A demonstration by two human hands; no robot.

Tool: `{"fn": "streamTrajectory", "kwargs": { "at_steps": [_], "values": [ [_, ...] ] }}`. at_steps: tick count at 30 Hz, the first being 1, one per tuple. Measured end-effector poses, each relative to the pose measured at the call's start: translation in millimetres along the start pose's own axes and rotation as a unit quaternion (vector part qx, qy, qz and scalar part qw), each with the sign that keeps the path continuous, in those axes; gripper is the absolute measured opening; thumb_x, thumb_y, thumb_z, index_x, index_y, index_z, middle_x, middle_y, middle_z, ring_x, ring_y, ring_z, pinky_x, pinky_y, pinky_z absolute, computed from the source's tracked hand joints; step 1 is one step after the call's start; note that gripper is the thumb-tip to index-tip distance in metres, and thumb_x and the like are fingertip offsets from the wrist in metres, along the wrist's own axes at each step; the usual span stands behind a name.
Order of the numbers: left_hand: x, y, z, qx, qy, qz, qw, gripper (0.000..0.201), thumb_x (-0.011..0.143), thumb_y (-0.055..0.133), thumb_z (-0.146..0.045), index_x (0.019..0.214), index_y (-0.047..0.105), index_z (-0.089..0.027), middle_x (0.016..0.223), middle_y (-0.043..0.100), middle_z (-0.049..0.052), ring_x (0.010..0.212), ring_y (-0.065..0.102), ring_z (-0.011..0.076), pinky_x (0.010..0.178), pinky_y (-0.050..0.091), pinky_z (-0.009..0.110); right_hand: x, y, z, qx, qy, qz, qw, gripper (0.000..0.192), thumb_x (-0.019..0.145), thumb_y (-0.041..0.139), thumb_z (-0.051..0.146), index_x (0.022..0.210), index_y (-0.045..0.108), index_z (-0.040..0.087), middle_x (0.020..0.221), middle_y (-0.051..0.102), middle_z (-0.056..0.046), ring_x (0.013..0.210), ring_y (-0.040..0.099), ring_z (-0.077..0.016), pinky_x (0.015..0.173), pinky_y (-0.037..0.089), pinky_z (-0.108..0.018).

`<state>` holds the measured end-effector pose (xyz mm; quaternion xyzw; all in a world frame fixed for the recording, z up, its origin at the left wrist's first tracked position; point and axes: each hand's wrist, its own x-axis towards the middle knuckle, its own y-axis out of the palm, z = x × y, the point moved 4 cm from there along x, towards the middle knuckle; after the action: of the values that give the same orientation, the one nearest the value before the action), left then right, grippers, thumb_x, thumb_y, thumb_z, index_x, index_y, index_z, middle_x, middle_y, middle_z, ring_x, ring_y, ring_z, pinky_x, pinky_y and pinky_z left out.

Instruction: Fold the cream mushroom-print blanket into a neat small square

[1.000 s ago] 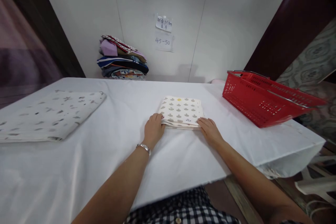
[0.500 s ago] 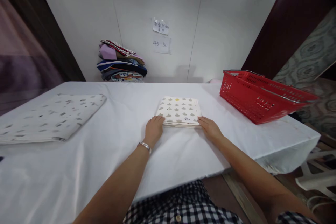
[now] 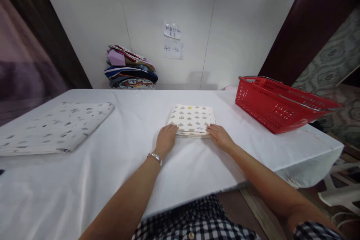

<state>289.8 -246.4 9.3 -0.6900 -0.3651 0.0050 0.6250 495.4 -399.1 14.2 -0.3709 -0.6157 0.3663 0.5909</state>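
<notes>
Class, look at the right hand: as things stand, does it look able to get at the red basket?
Probably yes. The right hand rests at the near edge of the folded patterned cloth, and only bare white table lies between it and the red basket on that same side. Nothing blocks the way.

**Laundry or garment-folding workroom**

Long table draped in white cloth (image 3: pixel 84 180) against a plain white wall. Stack of folded multicoloured clothes (image 3: pixel 129 68) at the back, handwritten paper notes (image 3: pixel 172 40) taped above, empty red plastic shopping basket (image 3: pixel 281 105) at right, flat patterned sheet (image 3: pixel 53 127) at left.
</notes>
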Motion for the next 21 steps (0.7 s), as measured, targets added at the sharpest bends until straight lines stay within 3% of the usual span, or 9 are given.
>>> {"fn": "streamTrajectory", "kwargs": {
  "at_steps": [6, 13, 21],
  "values": [
    [0.7, -1.1, 0.8, 0.006, 0.004, -0.007, 1.0, 0.038, 0.082, 0.038, -0.009, 0.112, 0.06, -0.021, 0.117, 0.062, 0.004, 0.113, 0.051, 0.0214, 0.095, 0.037, 0.038, 19.1, -12.7, -8.4, -0.021, 0.036, -0.073, 0.996, 0.026, 0.089, 0.042, 0.015, 0.1, 0.064, 0.019, 0.104, 0.066, -0.008, 0.102, 0.056, -0.0188, 0.089, 0.037, -0.035],
    [-1.2, 0.7, 3.7, 0.001, -0.003, -0.016, 1.0, 0.037, 0.083, 0.038, -0.009, 0.11, 0.061, -0.021, 0.116, 0.063, 0.004, 0.112, 0.053, 0.0205, 0.093, 0.038, 0.037, 5.9, 11.3, -7.4, 0.019, -0.019, -0.011, 1.0, 0.028, 0.088, 0.04, 0.015, 0.1, 0.065, 0.019, 0.106, 0.066, -0.007, 0.094, 0.06, -0.0198, 0.082, 0.044, -0.033],
    [-0.8, 3.3, 7.4, -0.017, 0.0, -0.023, 1.0, 0.038, 0.083, 0.038, -0.01, 0.11, 0.061, -0.022, 0.115, 0.063, 0.004, 0.111, 0.053, 0.0207, 0.092, 0.04, 0.038, -1.4, 11.3, -5.6, 0.009, -0.016, 0.007, 1.0, 0.035, 0.086, 0.039, 0.01, 0.113, 0.059, 0.02, 0.111, 0.064, -0.008, 0.104, 0.058, -0.0214, 0.087, 0.045, -0.038]
  ]
}}
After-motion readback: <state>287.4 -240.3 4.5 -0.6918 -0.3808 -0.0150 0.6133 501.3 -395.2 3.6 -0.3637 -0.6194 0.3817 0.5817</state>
